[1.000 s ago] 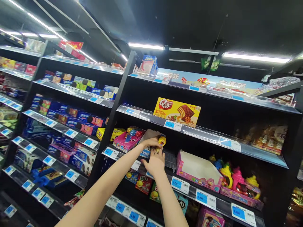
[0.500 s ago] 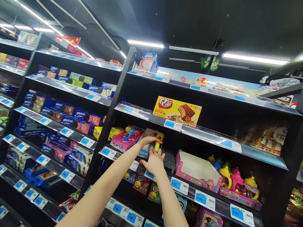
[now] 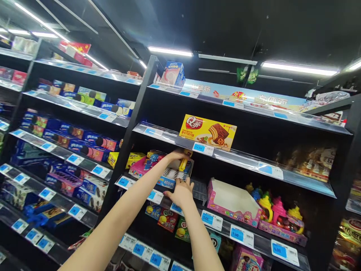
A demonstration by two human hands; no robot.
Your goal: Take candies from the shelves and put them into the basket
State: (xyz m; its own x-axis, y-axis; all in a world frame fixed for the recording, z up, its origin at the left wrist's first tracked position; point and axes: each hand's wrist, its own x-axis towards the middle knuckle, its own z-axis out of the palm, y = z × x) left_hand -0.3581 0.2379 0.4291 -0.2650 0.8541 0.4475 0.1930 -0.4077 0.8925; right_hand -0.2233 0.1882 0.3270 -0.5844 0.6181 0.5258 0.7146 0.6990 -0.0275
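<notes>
A narrow yellow stick-shaped thing [image 3: 184, 164] stands tilted over the back right of an open display box [image 3: 167, 182], which has a blue front and a white, black-striped insert. Closed around its upper end are the fingers of my left hand [image 3: 178, 155]; its exact kind is too small to tell. My right hand [image 3: 182, 192] lies at the box's front right corner with its fingers spread, close to or touching the box, and the yellow thing is above its fingertips. To the left, a pink display box [image 3: 138, 168] of colourful toy-like sweets is partly behind my left forearm.
Just above my hands runs a shelf edge [image 3: 169, 138] bearing a yellow cake box [image 3: 208, 131]. On the hands' shelf, right of them, are a pink-edged tray [image 3: 234, 203] and bottle-shaped sweet containers [image 3: 279, 210]. Small red boxes [image 3: 167, 219] stand below.
My left hand has raised the yellow thing up and back, away from my right fingertips. More of the striped insert shows. My right hand stays at the box front. The view has shifted slightly.
</notes>
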